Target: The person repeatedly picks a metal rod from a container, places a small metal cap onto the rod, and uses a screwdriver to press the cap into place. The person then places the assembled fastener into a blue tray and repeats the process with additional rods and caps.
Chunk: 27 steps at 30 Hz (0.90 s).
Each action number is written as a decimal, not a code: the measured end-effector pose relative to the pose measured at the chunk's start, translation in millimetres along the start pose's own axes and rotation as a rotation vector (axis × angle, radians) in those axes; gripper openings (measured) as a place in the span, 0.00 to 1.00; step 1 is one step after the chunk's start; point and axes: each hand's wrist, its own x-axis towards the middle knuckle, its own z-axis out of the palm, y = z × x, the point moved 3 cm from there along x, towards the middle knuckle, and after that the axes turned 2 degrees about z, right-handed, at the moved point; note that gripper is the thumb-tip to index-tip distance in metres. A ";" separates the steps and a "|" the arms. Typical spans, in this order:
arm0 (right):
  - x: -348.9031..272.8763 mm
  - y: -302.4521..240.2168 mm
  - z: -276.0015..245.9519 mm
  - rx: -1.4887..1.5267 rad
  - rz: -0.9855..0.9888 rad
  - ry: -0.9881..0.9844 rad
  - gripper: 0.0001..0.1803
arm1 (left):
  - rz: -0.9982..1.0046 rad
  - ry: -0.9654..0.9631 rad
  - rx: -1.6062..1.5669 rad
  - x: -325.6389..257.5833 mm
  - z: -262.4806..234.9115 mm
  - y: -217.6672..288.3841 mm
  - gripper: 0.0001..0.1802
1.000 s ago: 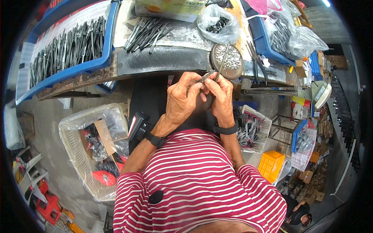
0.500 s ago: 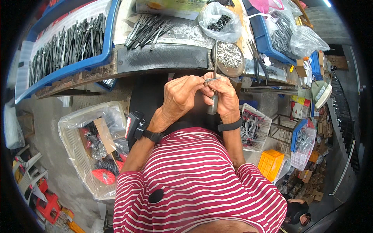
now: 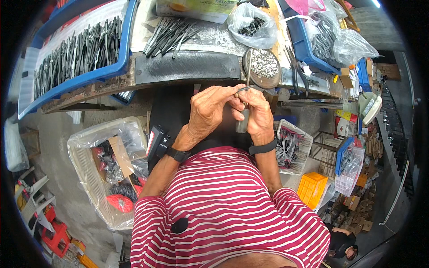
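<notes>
My left hand (image 3: 209,109) and my right hand (image 3: 257,111) meet just below the workbench edge (image 3: 187,67). Together they pinch a small dark metal part (image 3: 245,88) at the fingertips. My right hand also wraps a grey tool handle (image 3: 242,120) that hangs down from the palm. A round dish of small silvery parts (image 3: 263,67) sits on the bench just above my hands. Both wrists carry black bands.
A blue tray of dark metal pieces (image 3: 78,56) lies at the bench's left, loose rods (image 3: 172,31) and a plastic bag of parts (image 3: 252,24) farther back. A plastic-lined white basket (image 3: 107,169) stands on the floor at left; an orange crate (image 3: 313,187) and small bins at right.
My hands have come down from the dish's rim toward my body, and the grey tool handle now hangs below my right hand.
</notes>
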 end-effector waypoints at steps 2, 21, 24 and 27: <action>-1.0 -0.1 2.7 -0.052 -0.030 0.037 0.07 | -0.026 0.020 -0.010 -1.6 2.0 -2.5 0.12; 9.4 -43.3 20.6 0.156 -0.145 -0.020 0.10 | -0.603 0.224 -0.568 24.4 -6.4 -4.7 0.05; 5.8 -66.7 30.8 -0.010 -0.296 -0.096 0.08 | -0.511 0.224 -0.664 33.8 -6.7 -8.4 0.05; 4.7 -83.9 49.5 -0.221 -0.504 -0.094 0.08 | -0.487 0.201 -0.748 37.3 -6.2 -16.2 0.05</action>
